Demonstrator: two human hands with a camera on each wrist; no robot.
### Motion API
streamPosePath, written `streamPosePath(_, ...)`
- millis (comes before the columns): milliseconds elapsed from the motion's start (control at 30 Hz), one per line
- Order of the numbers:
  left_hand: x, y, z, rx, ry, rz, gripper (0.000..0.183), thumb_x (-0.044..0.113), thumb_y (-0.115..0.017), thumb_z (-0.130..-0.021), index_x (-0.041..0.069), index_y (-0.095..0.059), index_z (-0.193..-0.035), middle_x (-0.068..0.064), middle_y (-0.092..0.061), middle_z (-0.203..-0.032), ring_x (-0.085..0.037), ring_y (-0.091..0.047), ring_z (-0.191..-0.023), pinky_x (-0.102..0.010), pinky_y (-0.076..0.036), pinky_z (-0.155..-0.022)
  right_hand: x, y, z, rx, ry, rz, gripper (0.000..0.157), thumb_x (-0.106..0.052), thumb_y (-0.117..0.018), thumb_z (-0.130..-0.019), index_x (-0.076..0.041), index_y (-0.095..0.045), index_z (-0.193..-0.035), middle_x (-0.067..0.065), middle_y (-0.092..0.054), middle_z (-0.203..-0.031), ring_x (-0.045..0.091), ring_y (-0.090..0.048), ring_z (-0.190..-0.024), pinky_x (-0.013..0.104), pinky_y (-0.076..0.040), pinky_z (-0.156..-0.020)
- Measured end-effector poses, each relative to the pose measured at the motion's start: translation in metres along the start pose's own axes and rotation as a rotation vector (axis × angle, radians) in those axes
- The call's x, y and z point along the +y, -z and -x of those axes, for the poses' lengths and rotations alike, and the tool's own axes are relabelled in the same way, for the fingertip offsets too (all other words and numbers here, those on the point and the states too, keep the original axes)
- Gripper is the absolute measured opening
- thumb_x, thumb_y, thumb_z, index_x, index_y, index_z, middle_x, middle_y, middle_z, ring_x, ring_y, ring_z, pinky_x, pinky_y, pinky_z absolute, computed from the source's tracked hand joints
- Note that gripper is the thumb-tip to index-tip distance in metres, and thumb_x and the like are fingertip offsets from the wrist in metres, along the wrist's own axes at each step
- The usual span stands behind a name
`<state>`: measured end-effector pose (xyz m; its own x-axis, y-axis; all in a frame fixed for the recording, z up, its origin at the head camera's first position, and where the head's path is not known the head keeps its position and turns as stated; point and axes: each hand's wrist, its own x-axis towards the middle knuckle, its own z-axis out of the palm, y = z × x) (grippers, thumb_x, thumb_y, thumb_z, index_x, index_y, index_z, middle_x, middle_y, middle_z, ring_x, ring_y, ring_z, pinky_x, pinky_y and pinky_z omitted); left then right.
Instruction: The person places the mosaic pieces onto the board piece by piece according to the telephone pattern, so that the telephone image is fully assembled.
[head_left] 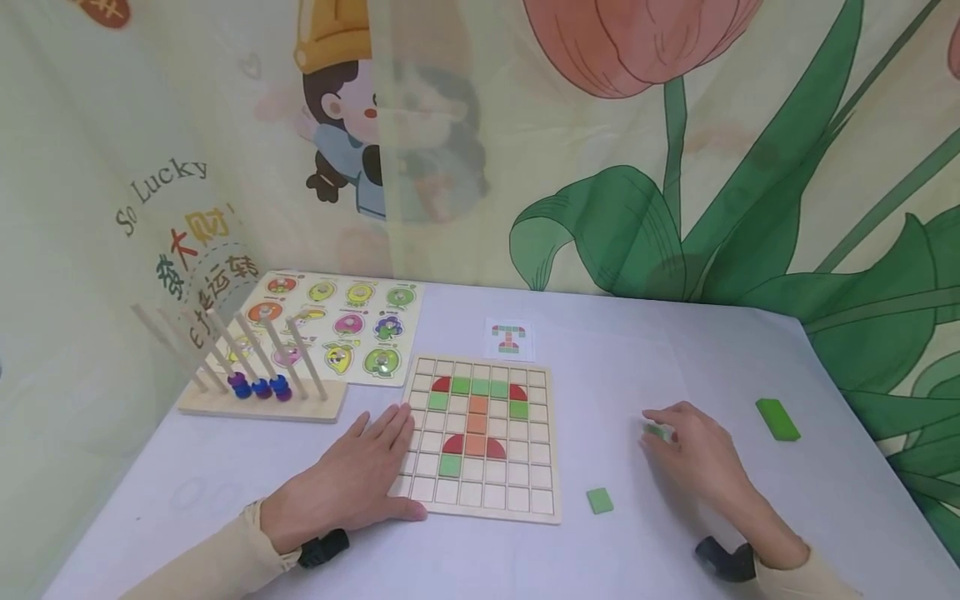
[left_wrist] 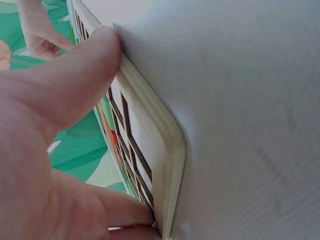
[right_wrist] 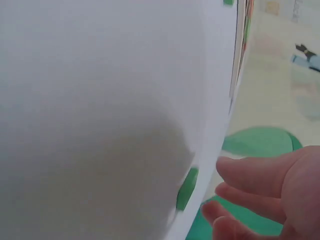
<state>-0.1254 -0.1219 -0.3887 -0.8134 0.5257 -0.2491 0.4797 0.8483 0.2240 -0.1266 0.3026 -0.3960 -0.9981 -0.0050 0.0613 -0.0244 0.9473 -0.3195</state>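
Note:
My left hand rests along the left side of the wooden grid board, fingers extended and thumb by its near corner. The left wrist view has the thumb and fingers touching the board's rim. Green, orange and red pieces sit in the board's cells. To the right, my right hand hovers with thumb and fingers parted around a small green square tile. In the right wrist view this tile lies on the table, apart from the fingertips.
Another green tile lies right of the board, and a green block lies farther right. A pattern card is behind the board. At the left stand a peg rack with beads and a fruit picture board.

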Motion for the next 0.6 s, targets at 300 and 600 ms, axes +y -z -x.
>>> streamPosePath(300, 0.000, 0.001, 0.001, 0.004, -0.005, 0.009, 0.111, 0.068, -0.072, -0.083, -0.009, -0.035, -0.155, -0.025, -0.028, -0.167, -0.041, -0.026, -0.157, -0.065, -0.022, -0.125, 0.019, 0.001, 0.003, -0.052, -0.021, 0.007, 0.035, -0.006, -0.076, -0.087, 0.004, -0.073, -0.120, 0.025, -0.070, -0.111, 0.019, -0.059, -0.076, 0.028, -0.045, -0.056)
streamPosePath(600, 0.001, 0.001, 0.001, 0.003, -0.005, 0.006, 0.111, 0.067, -0.073, -0.083, -0.009, -0.035, -0.154, -0.025, -0.028, -0.167, -0.041, -0.026, -0.157, -0.065, -0.023, -0.124, 0.006, -0.003, 0.000, -0.048, 0.020, 0.023, 0.027, -0.005, -0.080, -0.083, 0.000, -0.078, -0.109, 0.016, -0.074, -0.101, 0.016, -0.060, -0.073, 0.027, -0.047, -0.057)
